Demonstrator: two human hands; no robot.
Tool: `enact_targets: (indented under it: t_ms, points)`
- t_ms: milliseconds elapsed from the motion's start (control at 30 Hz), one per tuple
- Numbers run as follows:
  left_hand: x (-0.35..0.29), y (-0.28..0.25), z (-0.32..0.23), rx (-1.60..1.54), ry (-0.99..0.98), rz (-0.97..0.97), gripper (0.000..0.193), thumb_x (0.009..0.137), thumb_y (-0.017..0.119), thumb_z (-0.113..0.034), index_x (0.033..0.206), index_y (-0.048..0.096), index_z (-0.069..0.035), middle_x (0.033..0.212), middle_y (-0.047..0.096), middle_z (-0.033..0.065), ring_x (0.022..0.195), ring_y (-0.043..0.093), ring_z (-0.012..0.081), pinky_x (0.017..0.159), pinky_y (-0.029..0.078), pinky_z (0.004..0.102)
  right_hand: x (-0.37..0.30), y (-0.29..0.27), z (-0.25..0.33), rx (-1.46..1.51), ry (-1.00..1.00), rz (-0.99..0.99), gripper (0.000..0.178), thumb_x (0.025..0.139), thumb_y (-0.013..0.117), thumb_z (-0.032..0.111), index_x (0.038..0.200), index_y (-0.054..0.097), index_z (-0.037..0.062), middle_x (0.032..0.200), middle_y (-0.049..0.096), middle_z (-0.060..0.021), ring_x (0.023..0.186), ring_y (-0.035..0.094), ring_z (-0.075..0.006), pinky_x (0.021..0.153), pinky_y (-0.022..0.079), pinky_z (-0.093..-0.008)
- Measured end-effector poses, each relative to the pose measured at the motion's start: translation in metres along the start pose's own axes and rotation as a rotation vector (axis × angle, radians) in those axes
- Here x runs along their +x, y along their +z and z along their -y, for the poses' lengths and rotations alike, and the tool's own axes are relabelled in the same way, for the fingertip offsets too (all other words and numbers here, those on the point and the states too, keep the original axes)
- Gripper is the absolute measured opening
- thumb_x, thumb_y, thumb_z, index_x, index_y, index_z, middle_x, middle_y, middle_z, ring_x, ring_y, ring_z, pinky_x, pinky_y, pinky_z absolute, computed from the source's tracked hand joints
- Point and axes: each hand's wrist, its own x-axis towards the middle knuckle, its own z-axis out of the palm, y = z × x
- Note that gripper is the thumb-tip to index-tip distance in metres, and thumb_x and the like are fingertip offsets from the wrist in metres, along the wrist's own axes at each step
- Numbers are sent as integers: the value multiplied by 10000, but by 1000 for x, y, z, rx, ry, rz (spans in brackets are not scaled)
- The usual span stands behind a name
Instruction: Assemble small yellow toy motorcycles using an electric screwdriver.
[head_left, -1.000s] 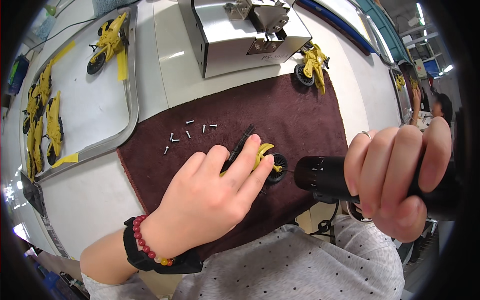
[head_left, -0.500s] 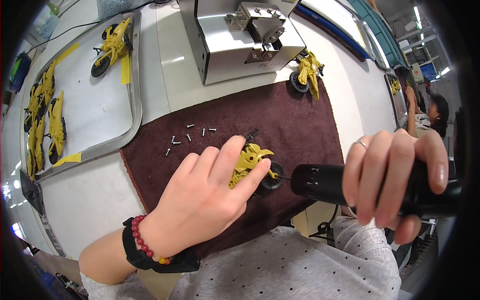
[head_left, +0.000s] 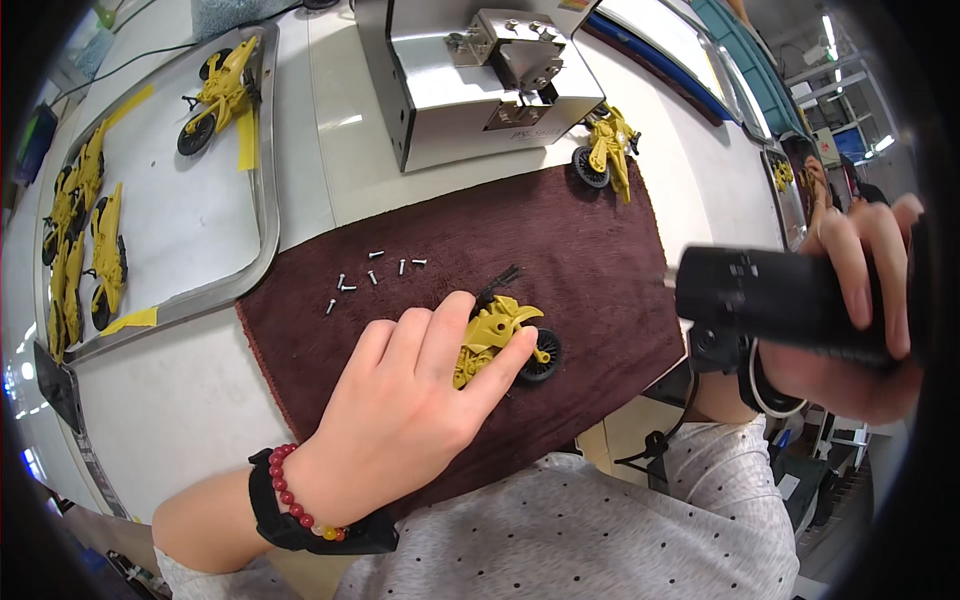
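My left hand (head_left: 405, 395) lies over a yellow toy motorcycle (head_left: 512, 322), its fingers holding the toy down on a dark maroon cloth (head_left: 590, 255). One black wheel and part of the yellow body show past my fingers; the rear is hidden under the hand. Off to the right, my right hand (head_left: 868, 265) is wrapped round a black electric screwdriver (head_left: 770, 300). Its tip points left and is blurred, raised apart from the toy. Several small silver screws (head_left: 372, 277) lie loose on the cloth beyond my left hand.
A steel machine (head_left: 480, 120) stands at the back. Beside it, another yellow toy motorcycle (head_left: 608, 150) rests at the cloth's far right corner. A metal tray (head_left: 268, 200) at left holds several more. A co-worker's arm (head_left: 815, 185) shows at far right.
My right hand has drawn the electric screwdriver away to the right, off the toy's front wheel. The left hand stays on the toy motorcycle. The view has shifted slightly.
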Motion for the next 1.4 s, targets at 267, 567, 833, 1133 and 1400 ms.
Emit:
enact_targets:
  t_ms: [267, 567, 833, 1133, 1400]
  points:
    - [-2, 1, -3, 24, 23, -18, 532, 745, 569, -46, 1244, 638, -217, 1145, 538, 176, 894, 541, 240, 758, 431, 335, 58, -5, -31, -45, -118, 54, 261, 721, 695, 66, 918, 527, 99, 828, 466, 28, 683, 509, -58, 729, 351, -261]
    - [-1, -2, -3, 63, 22, 9, 553, 741, 552, -60, 1260, 625, -238, 1149, 548, 183, 868, 528, 232, 758, 431, 327, 77, 20, -72, -219, -260, -136, 227, 771, 666, 101, 953, 542, 46, 783, 481, 5, 642, 511, -89, 680, 379, -273]
    - [-1, -2, -2, 82, 38, 14, 549, 745, 545, -77, 1263, 619, -242, 1155, 555, 190, 859, 524, 231, 763, 431, 329, 77, 28, -80, -338, -264, -154, 231, 807, 644, 115, 982, 553, -6, 734, 497, -22, 594, 513, -120, 626, 412, -282]
    - [-1, -4, -3, 94, 46, 25, 549, 752, 542, -77, 1275, 609, -230, 1155, 550, 193, 867, 534, 242, 775, 436, 339, 82, 33, -82, -404, -258, -73, 262, 848, 619, 131, 1014, 566, -65, 680, 516, -53, 540, 516, -155, 565, 449, -294]
    - [-3, -2, 0, 93, 58, 20, 560, 754, 548, -62, 1286, 603, -229, 1147, 534, 177, 846, 530, 236, 742, 439, 341, 90, 29, -68, -218, 168, -17, 255, 853, 614, 155, 1050, 572, -1, 685, 499, -17, 564, 504, -129, 611, 438, -288]
